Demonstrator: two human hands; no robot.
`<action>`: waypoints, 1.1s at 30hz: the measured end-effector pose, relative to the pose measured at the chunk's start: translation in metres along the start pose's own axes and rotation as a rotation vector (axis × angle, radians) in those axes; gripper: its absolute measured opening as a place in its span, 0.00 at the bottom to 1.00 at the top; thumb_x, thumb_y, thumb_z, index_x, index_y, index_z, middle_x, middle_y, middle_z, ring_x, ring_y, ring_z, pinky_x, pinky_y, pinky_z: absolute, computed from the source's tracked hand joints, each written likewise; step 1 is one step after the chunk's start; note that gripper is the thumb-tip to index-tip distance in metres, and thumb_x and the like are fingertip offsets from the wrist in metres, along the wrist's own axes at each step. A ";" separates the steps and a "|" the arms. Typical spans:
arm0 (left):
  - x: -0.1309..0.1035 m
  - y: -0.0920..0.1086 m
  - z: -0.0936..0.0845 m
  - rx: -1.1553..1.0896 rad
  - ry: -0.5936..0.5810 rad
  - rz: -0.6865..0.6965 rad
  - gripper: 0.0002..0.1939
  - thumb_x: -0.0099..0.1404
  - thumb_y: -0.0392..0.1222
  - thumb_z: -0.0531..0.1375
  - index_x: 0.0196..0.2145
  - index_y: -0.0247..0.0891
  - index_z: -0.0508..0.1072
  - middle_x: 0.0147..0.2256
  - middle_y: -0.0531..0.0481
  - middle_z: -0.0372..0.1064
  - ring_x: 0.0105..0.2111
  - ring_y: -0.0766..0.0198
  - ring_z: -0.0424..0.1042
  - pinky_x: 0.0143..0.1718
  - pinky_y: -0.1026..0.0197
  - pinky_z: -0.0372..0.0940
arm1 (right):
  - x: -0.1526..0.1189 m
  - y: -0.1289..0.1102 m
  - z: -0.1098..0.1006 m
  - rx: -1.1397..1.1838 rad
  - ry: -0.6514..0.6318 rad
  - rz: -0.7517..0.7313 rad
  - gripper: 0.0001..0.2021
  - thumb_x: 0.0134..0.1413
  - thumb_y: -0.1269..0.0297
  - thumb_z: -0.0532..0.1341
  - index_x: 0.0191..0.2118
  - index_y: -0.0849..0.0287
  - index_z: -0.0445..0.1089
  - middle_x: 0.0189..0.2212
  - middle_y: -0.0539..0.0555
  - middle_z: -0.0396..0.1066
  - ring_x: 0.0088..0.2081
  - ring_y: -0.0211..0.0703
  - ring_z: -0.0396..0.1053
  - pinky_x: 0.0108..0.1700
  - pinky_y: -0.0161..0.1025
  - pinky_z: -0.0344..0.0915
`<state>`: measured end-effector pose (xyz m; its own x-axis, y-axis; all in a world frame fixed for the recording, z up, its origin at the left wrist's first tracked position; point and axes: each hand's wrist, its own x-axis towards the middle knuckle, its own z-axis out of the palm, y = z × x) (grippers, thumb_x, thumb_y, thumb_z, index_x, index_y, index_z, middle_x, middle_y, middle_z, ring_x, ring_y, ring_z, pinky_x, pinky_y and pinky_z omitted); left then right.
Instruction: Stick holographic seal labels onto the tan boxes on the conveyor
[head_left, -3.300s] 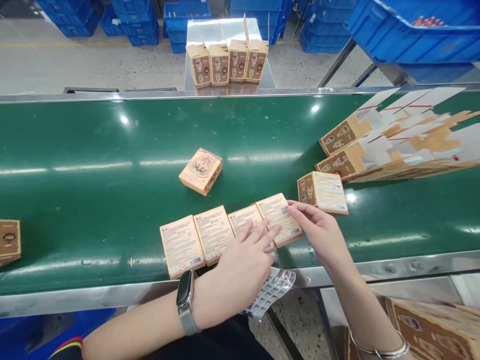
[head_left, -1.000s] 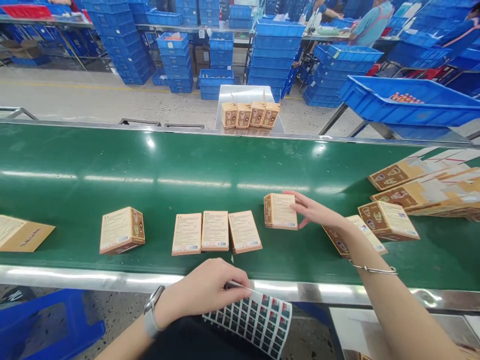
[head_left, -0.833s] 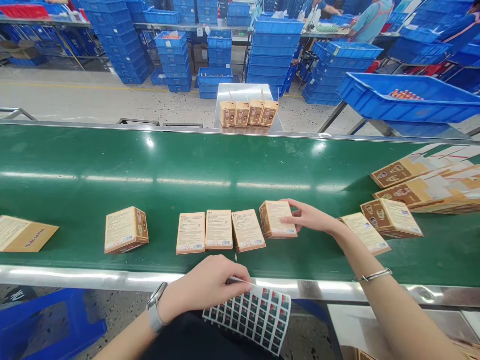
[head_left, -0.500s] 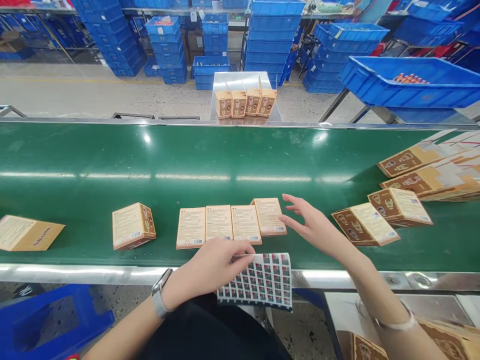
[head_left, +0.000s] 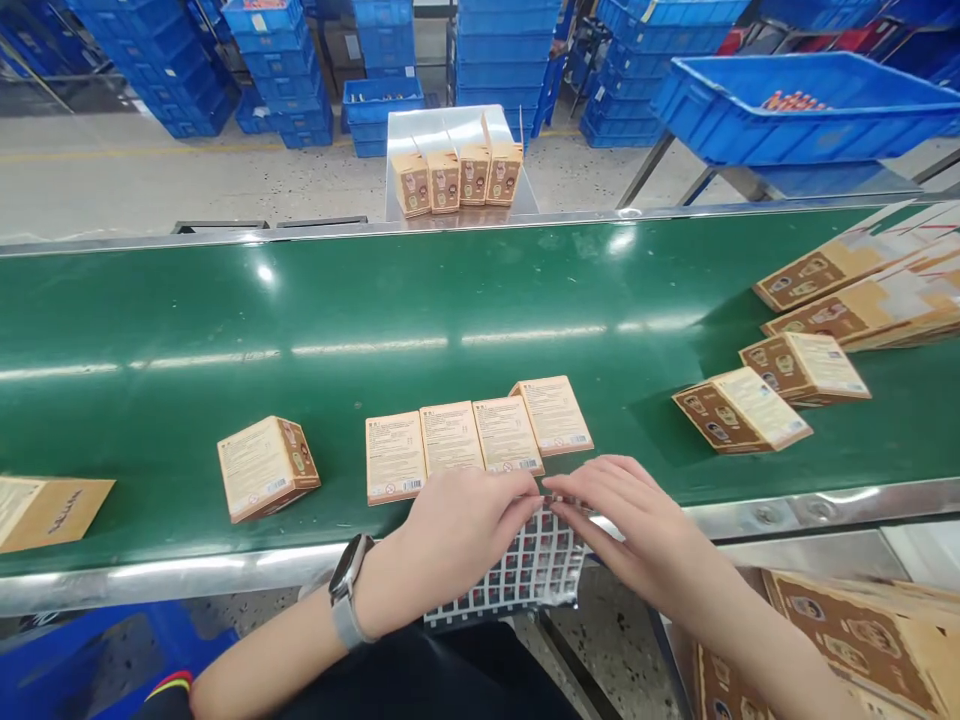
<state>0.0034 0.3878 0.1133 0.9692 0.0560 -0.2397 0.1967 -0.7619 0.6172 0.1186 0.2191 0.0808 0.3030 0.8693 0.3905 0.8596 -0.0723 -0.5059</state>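
A sheet of small dark-and-red stickers (head_left: 529, 572) hangs below my hands at the near edge of the green belt. My left hand (head_left: 466, 525), wearing a watch, pinches the sheet's upper edge between thumb and fingers. Close beside it, my right hand (head_left: 626, 515) has thumb and fingertips closed at the sheet's upper right corner. Whether a loose sticker is between them is hidden. Just beyond my hands, several cartons stand side by side in a row, their pale printed sides up; the rightmost carton (head_left: 556, 415) sits slightly farther back.
Left of the row lies a single carton (head_left: 262, 468), then a flatter one (head_left: 56, 510). Two tilted cartons (head_left: 742, 410) and flattened cartons (head_left: 840, 310) lie right. Across the green belt (head_left: 360, 290), several upright cartons (head_left: 457, 180) stand on a metal stand. A blue bin (head_left: 810, 120) is beyond.
My right hand has come down and left from beside the rightmost carton in the row to the sticker sheet's edge, its fingers closing there. The camera view has shifted and tilted slightly.
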 end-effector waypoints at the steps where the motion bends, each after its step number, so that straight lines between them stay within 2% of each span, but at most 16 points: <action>1: 0.001 0.001 0.001 0.020 -0.008 -0.004 0.15 0.74 0.43 0.49 0.34 0.40 0.73 0.27 0.54 0.72 0.26 0.65 0.69 0.26 0.63 0.53 | -0.003 -0.002 0.001 -0.083 0.027 -0.033 0.09 0.64 0.72 0.57 0.47 0.54 0.70 0.36 0.52 0.78 0.38 0.44 0.75 0.47 0.46 0.69; 4: 0.005 0.004 0.001 0.054 -0.027 -0.035 0.17 0.74 0.43 0.48 0.33 0.39 0.72 0.26 0.53 0.72 0.24 0.64 0.69 0.24 0.62 0.52 | -0.014 -0.010 0.002 -0.303 0.077 -0.132 0.13 0.60 0.78 0.58 0.46 0.56 0.71 0.43 0.55 0.78 0.48 0.50 0.74 0.56 0.54 0.61; 7: 0.008 0.004 0.000 0.042 -0.059 -0.073 0.17 0.75 0.44 0.47 0.33 0.39 0.71 0.25 0.53 0.71 0.25 0.63 0.69 0.24 0.63 0.54 | -0.023 -0.012 0.001 -0.271 0.139 -0.101 0.13 0.58 0.78 0.60 0.45 0.53 0.72 0.44 0.53 0.78 0.49 0.49 0.74 0.56 0.52 0.61; 8: 0.009 0.004 0.000 0.039 -0.071 -0.074 0.17 0.75 0.44 0.47 0.33 0.39 0.71 0.25 0.53 0.71 0.25 0.63 0.69 0.25 0.63 0.56 | -0.024 -0.008 0.000 -0.196 0.171 -0.019 0.11 0.59 0.75 0.61 0.43 0.52 0.73 0.43 0.52 0.78 0.48 0.48 0.74 0.55 0.51 0.62; 10: 0.011 0.004 0.003 0.054 -0.080 -0.023 0.16 0.74 0.42 0.48 0.33 0.39 0.72 0.28 0.52 0.73 0.30 0.61 0.72 0.29 0.62 0.62 | -0.022 0.007 -0.002 0.009 0.223 0.259 0.04 0.60 0.67 0.61 0.37 0.50 0.73 0.44 0.52 0.77 0.48 0.49 0.74 0.52 0.50 0.66; 12: 0.017 0.004 0.010 0.118 -0.052 0.116 0.13 0.73 0.40 0.51 0.34 0.37 0.72 0.38 0.48 0.75 0.42 0.57 0.74 0.41 0.57 0.68 | -0.017 0.031 -0.002 0.248 0.248 0.598 0.07 0.58 0.55 0.63 0.34 0.51 0.74 0.46 0.55 0.76 0.48 0.52 0.73 0.49 0.51 0.69; 13: 0.021 0.005 0.015 0.165 -0.022 0.202 0.12 0.72 0.39 0.52 0.34 0.36 0.72 0.46 0.44 0.74 0.50 0.53 0.71 0.49 0.52 0.67 | -0.013 0.044 -0.001 0.364 0.261 0.755 0.11 0.54 0.50 0.64 0.33 0.52 0.74 0.48 0.56 0.76 0.48 0.53 0.73 0.49 0.52 0.69; 15: 0.031 0.007 0.027 0.269 0.037 0.347 0.11 0.71 0.38 0.53 0.33 0.34 0.72 0.60 0.38 0.63 0.63 0.47 0.59 0.60 0.44 0.59 | -0.006 0.070 0.002 0.558 0.322 0.992 0.18 0.44 0.44 0.68 0.31 0.55 0.75 0.49 0.57 0.75 0.49 0.55 0.72 0.52 0.52 0.68; 17: 0.042 0.009 0.039 0.357 0.062 0.412 0.09 0.70 0.37 0.54 0.34 0.33 0.72 0.65 0.35 0.54 0.67 0.46 0.50 0.65 0.41 0.52 | 0.000 0.088 0.007 0.695 0.382 1.126 0.22 0.36 0.43 0.71 0.31 0.56 0.76 0.47 0.57 0.76 0.48 0.54 0.72 0.53 0.51 0.67; 18: 0.047 0.010 0.044 0.394 0.056 0.420 0.08 0.69 0.36 0.55 0.35 0.32 0.73 0.66 0.34 0.53 0.67 0.46 0.50 0.65 0.42 0.52 | 0.001 0.093 0.009 0.739 0.401 1.160 0.23 0.32 0.43 0.73 0.31 0.56 0.76 0.45 0.57 0.77 0.47 0.54 0.72 0.52 0.49 0.67; 21: 0.060 0.013 0.053 0.515 0.006 0.427 0.08 0.67 0.34 0.56 0.39 0.28 0.75 0.65 0.30 0.53 0.66 0.44 0.54 0.65 0.44 0.54 | 0.004 0.098 0.013 0.777 0.440 1.193 0.24 0.28 0.46 0.74 0.31 0.57 0.77 0.37 0.55 0.78 0.41 0.51 0.73 0.45 0.46 0.70; 24: 0.066 0.019 0.052 0.599 -0.041 0.429 0.12 0.67 0.36 0.56 0.42 0.26 0.76 0.65 0.28 0.53 0.65 0.42 0.56 0.64 0.45 0.55 | 0.003 0.096 0.012 0.735 0.470 1.191 0.22 0.29 0.48 0.74 0.31 0.58 0.77 0.32 0.54 0.78 0.37 0.49 0.73 0.39 0.44 0.71; 28: 0.069 0.030 0.046 0.620 -0.077 0.423 0.15 0.67 0.36 0.55 0.45 0.25 0.76 0.65 0.28 0.53 0.65 0.43 0.56 0.64 0.46 0.55 | 0.000 0.093 0.012 0.589 0.501 1.137 0.19 0.35 0.49 0.70 0.31 0.59 0.75 0.36 0.57 0.78 0.37 0.48 0.73 0.39 0.45 0.71; 31: 0.072 0.037 0.044 0.625 -0.109 0.418 0.16 0.68 0.35 0.54 0.48 0.24 0.75 0.65 0.29 0.53 0.65 0.44 0.55 0.64 0.47 0.55 | -0.002 0.091 0.017 0.389 0.536 1.046 0.17 0.42 0.49 0.66 0.30 0.59 0.72 0.38 0.59 0.76 0.37 0.48 0.73 0.41 0.47 0.70; 33: 0.077 0.039 0.045 0.614 -0.122 0.415 0.16 0.68 0.34 0.53 0.46 0.24 0.76 0.65 0.29 0.53 0.66 0.43 0.54 0.65 0.46 0.54 | -0.003 0.092 0.021 0.253 0.563 0.997 0.16 0.46 0.50 0.64 0.34 0.59 0.70 0.42 0.61 0.75 0.37 0.47 0.73 0.41 0.47 0.70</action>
<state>0.0788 0.3332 0.0848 0.9155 -0.3590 -0.1819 -0.3340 -0.9299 0.1543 0.1879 0.2204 0.0168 0.9902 0.1390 -0.0125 0.0511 -0.4449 -0.8941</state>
